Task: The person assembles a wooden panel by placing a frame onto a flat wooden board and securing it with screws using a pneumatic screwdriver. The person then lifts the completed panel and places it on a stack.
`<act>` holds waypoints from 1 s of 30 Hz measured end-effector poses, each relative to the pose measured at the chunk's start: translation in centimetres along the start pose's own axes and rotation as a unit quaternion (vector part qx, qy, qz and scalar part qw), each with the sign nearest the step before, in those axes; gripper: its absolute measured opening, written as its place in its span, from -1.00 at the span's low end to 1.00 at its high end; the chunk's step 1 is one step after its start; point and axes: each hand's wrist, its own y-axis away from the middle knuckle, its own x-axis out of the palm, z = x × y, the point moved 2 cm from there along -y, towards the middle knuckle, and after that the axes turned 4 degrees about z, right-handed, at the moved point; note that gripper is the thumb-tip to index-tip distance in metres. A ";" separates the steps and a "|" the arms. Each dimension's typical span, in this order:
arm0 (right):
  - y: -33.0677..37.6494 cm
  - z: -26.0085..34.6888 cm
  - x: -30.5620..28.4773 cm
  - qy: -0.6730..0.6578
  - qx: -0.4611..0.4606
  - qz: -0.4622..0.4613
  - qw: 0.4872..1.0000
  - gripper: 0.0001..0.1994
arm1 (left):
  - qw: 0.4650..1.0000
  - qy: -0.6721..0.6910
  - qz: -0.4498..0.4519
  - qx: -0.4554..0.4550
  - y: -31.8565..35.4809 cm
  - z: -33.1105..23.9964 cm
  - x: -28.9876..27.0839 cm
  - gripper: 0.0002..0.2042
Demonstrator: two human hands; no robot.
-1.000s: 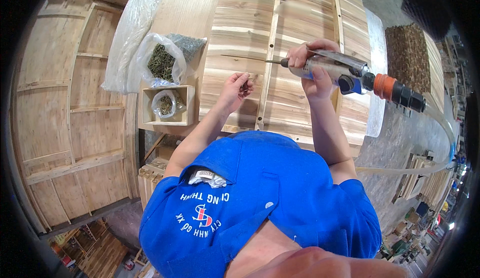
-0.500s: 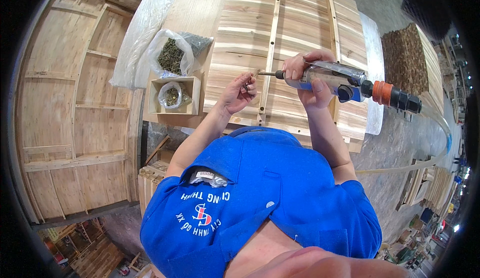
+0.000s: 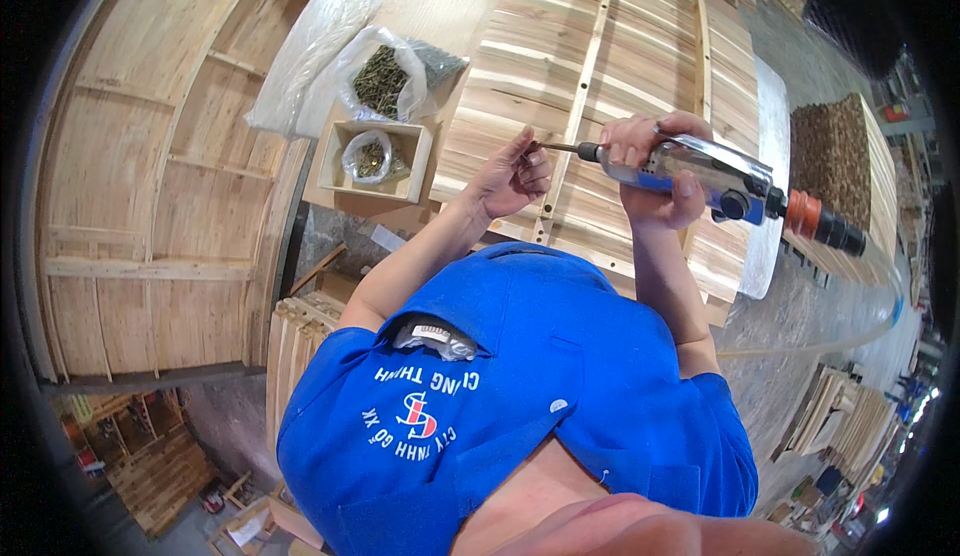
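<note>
My right hand (image 3: 655, 166) is wrapped round a pneumatic screwdriver (image 3: 735, 174), a silver and blue body with an orange and black hose coupling at its rear. Its long thin bit (image 3: 562, 146) points left, and the tip meets the fingers of my left hand (image 3: 515, 178). Those fingers are curled, thumb and forefinger pinched at the bit's tip; whatever small thing they hold there is too hidden to name. Both hands are above a slatted wooden panel (image 3: 530, 66), near a pale batten (image 3: 583, 86) with dark holes along it.
Left of the panel, a plastic bag of screws (image 3: 380, 81) stands beyond a wooden box (image 3: 415, 171) holding a smaller bag (image 3: 367, 156). A clear air hose (image 3: 885, 306) curves down at right. Stacked wood (image 3: 835, 146) stands beyond, and a large framed panel (image 3: 150, 156) fills the left.
My left fingers have come together at the bit's tip. The view has shifted, so the table and both hands appear slightly turned and farther right.
</note>
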 end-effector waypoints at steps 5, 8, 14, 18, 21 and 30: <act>-0.1 -0.3 -0.3 0.009 -0.054 0.014 0.998 -0.53 | 0.991 -0.021 -0.133 0.026 -0.1 0.0 1.4 -0.61; -0.6 -0.1 -0.7 0.065 -0.083 0.017 0.994 -0.52 | 0.982 -0.090 -0.161 0.024 1.1 0.0 0.4 -0.67; -1.8 3.3 -3.5 0.140 -0.137 -0.012 0.981 -0.51 | 0.869 -0.324 -0.342 0.153 8.0 -6.8 -6.1 -0.66; -2.1 4.9 -5.2 0.178 -0.158 -0.039 0.970 -0.53 | 0.691 -0.507 -0.477 0.197 13.9 -12.2 -10.0 -0.84; -2.6 5.3 -5.5 0.164 -0.163 -0.042 0.972 -0.53 | 0.533 -0.631 -0.549 0.126 16.9 -15.2 -11.7 -0.80; -2.5 4.9 -5.1 0.151 -0.139 -0.028 0.978 -0.53 | 0.274 -0.782 -0.558 -0.043 15.4 -14.6 -10.1 -0.80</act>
